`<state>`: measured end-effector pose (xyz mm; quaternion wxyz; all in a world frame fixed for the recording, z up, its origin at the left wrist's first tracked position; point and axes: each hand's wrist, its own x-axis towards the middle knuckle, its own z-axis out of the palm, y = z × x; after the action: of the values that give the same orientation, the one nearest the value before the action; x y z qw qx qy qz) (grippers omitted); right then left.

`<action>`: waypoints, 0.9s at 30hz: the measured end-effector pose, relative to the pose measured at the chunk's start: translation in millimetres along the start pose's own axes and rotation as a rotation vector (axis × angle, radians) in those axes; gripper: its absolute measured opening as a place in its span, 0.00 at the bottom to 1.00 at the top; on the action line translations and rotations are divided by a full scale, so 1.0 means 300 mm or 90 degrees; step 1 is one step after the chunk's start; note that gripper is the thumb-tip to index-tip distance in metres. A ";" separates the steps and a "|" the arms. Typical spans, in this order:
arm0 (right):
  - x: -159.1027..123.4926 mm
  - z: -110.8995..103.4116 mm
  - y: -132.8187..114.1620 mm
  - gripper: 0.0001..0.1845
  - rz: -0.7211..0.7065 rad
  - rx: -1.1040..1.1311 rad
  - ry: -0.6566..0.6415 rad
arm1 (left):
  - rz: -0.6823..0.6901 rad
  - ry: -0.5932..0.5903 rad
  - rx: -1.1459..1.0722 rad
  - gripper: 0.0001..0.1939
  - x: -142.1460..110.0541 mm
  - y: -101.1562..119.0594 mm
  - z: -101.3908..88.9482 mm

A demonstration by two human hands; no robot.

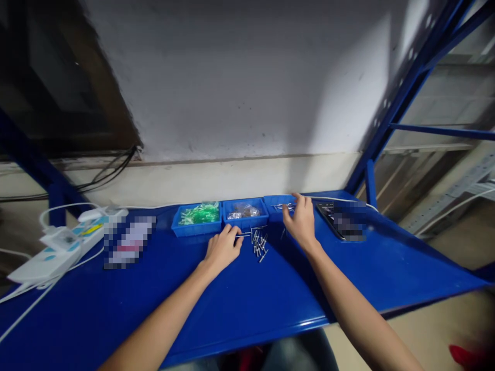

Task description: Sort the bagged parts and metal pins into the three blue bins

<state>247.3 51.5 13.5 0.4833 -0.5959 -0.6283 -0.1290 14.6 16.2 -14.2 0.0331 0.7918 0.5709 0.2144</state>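
Note:
My left hand (224, 248) rests low over the table, its thumb and forefinger closed on a thin silver blind rivet (244, 235). Just right of it lies a loose pile of similar rivets (259, 245). My right hand (302, 220) is at the front edge of the right blue bin (275, 200), thumb and fingers apart, with nothing visible between them. More rivets (285, 206) lie inside that bin, which the hand partly hides. The middle blue bin (244, 221) holds small clear plastic packets, and the left blue bin (198, 229) holds green and clear pieces.
A white power strip (50, 257) with plugs and cables lies at the left, near a blurred-out flat object (131, 242). A dark phone-like device (340, 221) sits to the right. Blue metal posts (390, 118) frame the blue table (247, 309), with a wall behind.

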 end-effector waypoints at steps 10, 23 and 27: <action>-0.151 0.038 -0.211 0.10 -0.229 0.180 -0.345 | -0.044 0.028 -0.103 0.10 -0.028 -0.037 -0.018; -0.162 0.052 -0.216 0.07 -0.298 0.187 -0.406 | -0.013 0.049 -0.200 0.18 -0.021 -0.048 -0.011; -0.167 0.046 -0.222 0.06 -0.307 0.161 -0.404 | -0.017 0.051 -0.226 0.18 -0.020 -0.045 -0.014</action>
<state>174.1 13.3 -4.0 0.2911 -0.3779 -0.8784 0.0295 -0.6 14.6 -16.1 0.1527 0.7569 0.5352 0.3426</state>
